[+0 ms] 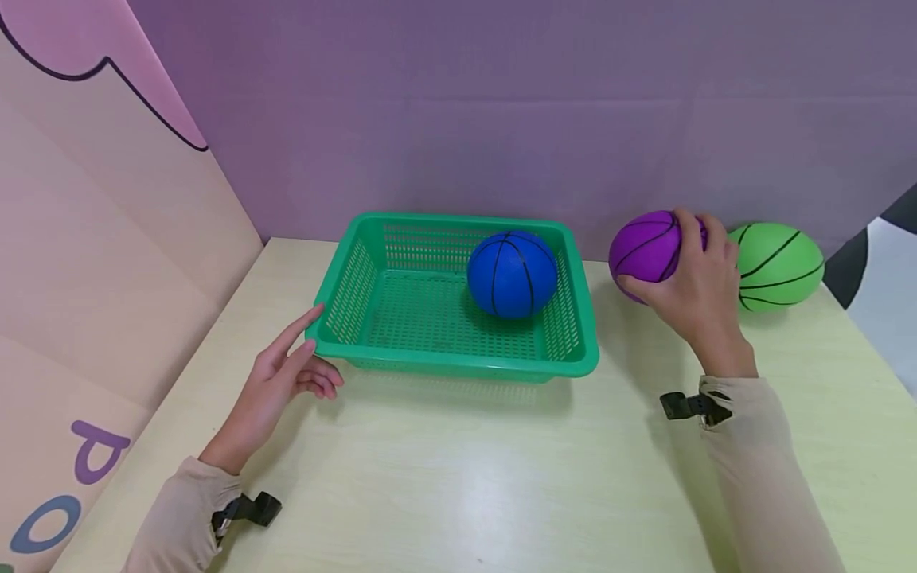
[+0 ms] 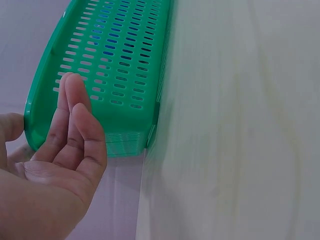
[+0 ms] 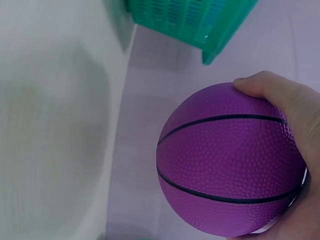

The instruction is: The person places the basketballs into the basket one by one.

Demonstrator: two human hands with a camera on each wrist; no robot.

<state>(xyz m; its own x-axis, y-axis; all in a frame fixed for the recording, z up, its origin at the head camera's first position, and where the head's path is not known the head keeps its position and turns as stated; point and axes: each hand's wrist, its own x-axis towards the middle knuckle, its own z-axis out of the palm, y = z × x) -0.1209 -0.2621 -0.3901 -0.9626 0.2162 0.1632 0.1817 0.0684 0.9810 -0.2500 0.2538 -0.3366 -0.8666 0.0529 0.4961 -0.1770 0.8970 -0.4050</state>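
A green slotted basket [image 1: 372,350] sits mid-table with a blue ball [image 1: 512,273] inside at its back right. My left hand [image 1: 286,374] rests by the basket's front-left corner, the thumb touching the rim and the fingers loosely bent, holding nothing. The left wrist view has the same basket [image 2: 120,75] beside that hand [image 2: 65,145]. My right hand [image 1: 698,282] grips a purple ball [image 1: 648,247] just right of the basket, slightly above the table. The right wrist view fills with the purple ball [image 3: 227,172] in that hand [image 3: 295,115]. A green ball [image 1: 779,267] lies behind the right hand.
The pale yellow table [image 1: 466,477] stretches bare toward me. A purple wall [image 1: 501,119] stands right behind the basket and balls. A pink and peach panel [image 1: 93,239] closes off the left side. The table's right edge [image 1: 877,350] runs near the green ball.
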